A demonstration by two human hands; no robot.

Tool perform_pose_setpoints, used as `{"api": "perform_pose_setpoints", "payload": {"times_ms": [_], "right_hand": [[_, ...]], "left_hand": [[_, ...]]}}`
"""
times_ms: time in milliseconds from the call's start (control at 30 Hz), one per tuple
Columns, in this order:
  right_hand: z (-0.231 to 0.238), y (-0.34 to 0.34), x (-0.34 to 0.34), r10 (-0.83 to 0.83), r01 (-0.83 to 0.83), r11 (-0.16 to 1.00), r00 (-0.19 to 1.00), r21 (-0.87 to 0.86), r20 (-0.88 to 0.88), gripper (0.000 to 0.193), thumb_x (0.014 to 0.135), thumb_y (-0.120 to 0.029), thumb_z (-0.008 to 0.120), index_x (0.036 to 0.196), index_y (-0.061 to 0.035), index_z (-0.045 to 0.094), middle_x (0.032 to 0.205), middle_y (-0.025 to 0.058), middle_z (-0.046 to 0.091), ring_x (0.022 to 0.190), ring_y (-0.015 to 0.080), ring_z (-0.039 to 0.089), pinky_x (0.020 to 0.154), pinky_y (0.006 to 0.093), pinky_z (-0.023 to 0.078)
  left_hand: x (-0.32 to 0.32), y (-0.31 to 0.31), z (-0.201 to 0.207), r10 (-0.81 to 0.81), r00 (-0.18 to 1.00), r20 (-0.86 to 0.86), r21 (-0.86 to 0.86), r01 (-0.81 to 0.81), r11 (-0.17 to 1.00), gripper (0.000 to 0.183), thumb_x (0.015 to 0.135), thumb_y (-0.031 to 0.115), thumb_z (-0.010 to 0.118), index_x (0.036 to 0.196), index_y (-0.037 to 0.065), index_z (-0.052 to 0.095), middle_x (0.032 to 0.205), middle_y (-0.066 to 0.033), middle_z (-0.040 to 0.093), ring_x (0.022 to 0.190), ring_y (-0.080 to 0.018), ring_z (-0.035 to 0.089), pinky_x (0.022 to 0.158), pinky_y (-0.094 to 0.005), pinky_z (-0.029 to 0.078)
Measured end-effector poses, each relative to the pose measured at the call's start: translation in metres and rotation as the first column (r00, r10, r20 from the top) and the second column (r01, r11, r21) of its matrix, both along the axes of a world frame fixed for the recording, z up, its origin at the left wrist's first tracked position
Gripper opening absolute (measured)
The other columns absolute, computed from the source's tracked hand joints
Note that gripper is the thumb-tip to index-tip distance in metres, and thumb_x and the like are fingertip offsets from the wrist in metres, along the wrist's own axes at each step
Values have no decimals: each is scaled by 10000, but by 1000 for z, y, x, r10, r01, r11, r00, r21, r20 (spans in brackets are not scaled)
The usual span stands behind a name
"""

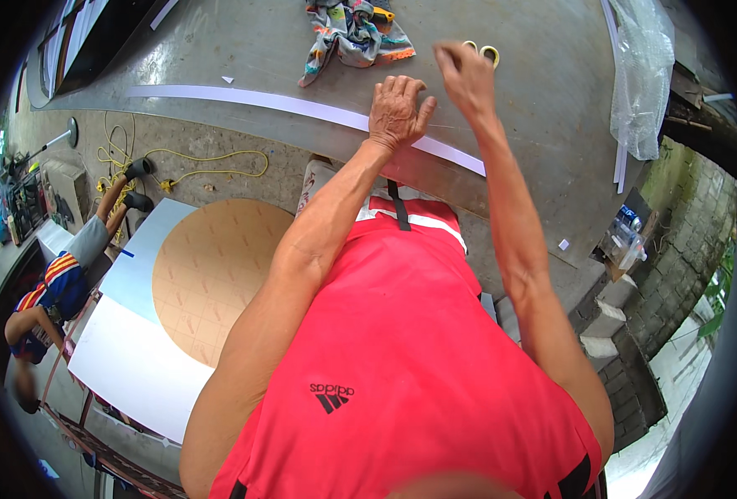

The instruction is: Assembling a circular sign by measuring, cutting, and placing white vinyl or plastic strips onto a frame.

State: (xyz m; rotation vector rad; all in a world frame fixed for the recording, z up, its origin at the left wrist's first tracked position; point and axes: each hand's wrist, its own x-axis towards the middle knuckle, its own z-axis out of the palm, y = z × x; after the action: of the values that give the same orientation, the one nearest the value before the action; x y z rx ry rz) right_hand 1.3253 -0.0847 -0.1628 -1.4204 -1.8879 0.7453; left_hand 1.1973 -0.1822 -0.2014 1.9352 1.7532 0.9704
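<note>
A long, narrow white strip [285,103] lies across the grey metal tabletop [244,50], running down to the right. My left hand [397,110] rests over it with the thumb apart, pressing down and holding nothing. To the right, my right hand [465,79] is raised over the table, slightly blurred. Its fingers look curled, and what they may hold is hidden. Just behind it show the pale yellow ring handles of what look like scissors [490,56]; the rest is covered by the hand. A crumpled patterned cloth [343,37] lies farther back, with a yellow-and-black tool [382,17] on it.
Clear bubble wrap [641,79] hangs at the table's right edge. At left stands a white sheet [127,358] bearing a round brown board [219,274]. A yellow cord [210,152] trails on the floor. Another person [65,279] bends at the far left.
</note>
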Motion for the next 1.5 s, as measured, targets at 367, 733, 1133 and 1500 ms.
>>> {"api": "perform_pose_setpoints", "payload": {"times_ms": [367,733,1133,1500], "right_hand": [[-20,125,-118,70,27,956,946,-293,317,452,884,-271,578,1236,12,543,1243,270,589,1151,446,599,953,542,500],[-8,83,-20,-439,-333,589,634,-737,-637,260,889,-122,522,1059,40,634,743,108,617,686,212,648,667,372,583],[18,-171,75,101,-43,979,953,-201,287,424,787,-287,815,1137,-110,657,1047,91,615,772,292,676,661,397,539],[2,-162,82,153,-108,979,949,-172,274,365,805,-239,789,1137,-133,682,1097,38,632,820,293,695,701,405,554]], "left_hand": [[5,2,5,-258,944,-207,-39,256,966,752,635,768,690,1001,117,604,1070,-57,522,1033,-251,473,864,-433,322],[8,0,2,-264,931,-252,-97,247,964,630,662,623,759,1068,163,617,1099,-17,533,1067,-215,475,863,-425,317],[6,1,-6,-169,958,-233,-7,172,985,126,871,262,642,980,199,635,1062,12,571,1029,-196,528,863,-404,348],[7,-1,-8,-141,966,-216,22,149,989,132,846,173,591,966,195,643,1027,14,589,1011,-190,540,845,-391,352]]}}
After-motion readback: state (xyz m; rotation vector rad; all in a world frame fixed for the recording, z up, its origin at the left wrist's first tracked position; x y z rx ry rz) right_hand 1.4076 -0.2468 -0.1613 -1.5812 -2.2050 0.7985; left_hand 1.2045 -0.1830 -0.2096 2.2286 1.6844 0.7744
